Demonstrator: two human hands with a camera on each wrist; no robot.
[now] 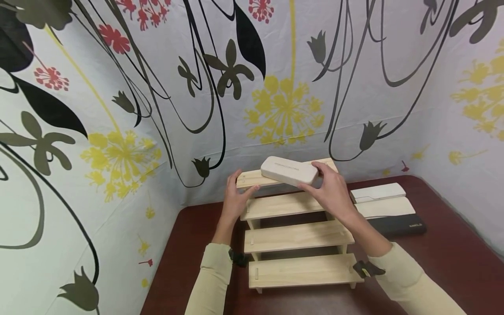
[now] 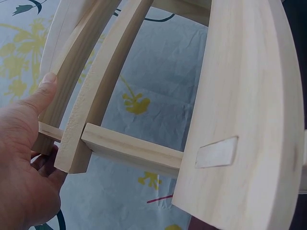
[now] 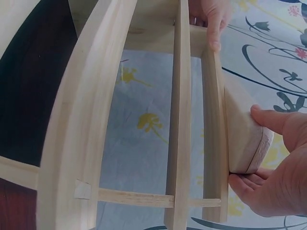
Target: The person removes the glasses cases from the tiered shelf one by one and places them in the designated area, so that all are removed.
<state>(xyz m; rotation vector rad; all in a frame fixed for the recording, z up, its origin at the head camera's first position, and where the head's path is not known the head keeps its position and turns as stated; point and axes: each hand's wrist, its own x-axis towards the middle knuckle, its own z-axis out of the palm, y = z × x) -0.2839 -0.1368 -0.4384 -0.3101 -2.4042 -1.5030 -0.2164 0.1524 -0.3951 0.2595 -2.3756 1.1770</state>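
Note:
A tiered wooden rack (image 1: 299, 236) with several pale step-like shelves stands on the table. At the left end of its top shelf (image 1: 250, 178), my left hand (image 1: 235, 199) grips the board. In the left wrist view, the thumb (image 2: 47, 86) lies on the board's edge with fingers beneath. My right hand (image 1: 330, 190) pinches the right end of a cream glasses case (image 1: 287, 169), which has faint lettering on its lid. The case lies lengthwise at the top shelf, slightly angled across it. From the right wrist view, the case (image 3: 244, 129) appears against the board, with thumb and fingers around its end.
Right of the rack lie a white case (image 1: 378, 192), a cream case (image 1: 386, 207) and a black case (image 1: 397, 225), side by side on the dark red table (image 1: 445, 253). A flower-printed cloth (image 1: 220, 122) hangs close behind the rack and along both sides.

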